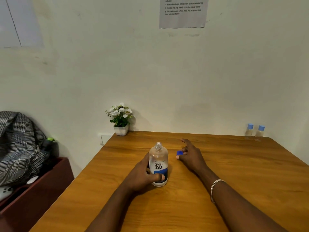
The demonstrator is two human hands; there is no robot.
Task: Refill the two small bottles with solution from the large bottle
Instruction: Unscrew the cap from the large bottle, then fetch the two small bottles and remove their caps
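The large clear bottle (158,162) with a white and blue "re-nu" label stands upright in the middle of the wooden table (234,173), its neck uncapped. My left hand (143,175) wraps around its lower half from the left. Just to its right, my right hand (189,154) holds the blue cap (179,152) between thumb and fingers, low over the tabletop. Two small clear bottles with light blue caps, one (249,130) beside the other (260,131), stand side by side at the table's far right corner against the wall.
A small white pot of white flowers (120,118) sits at the table's far left corner. A dark red cabinet (41,186) with a checked bag (18,144) stands left of the table. A printed sheet (183,12) hangs on the wall.
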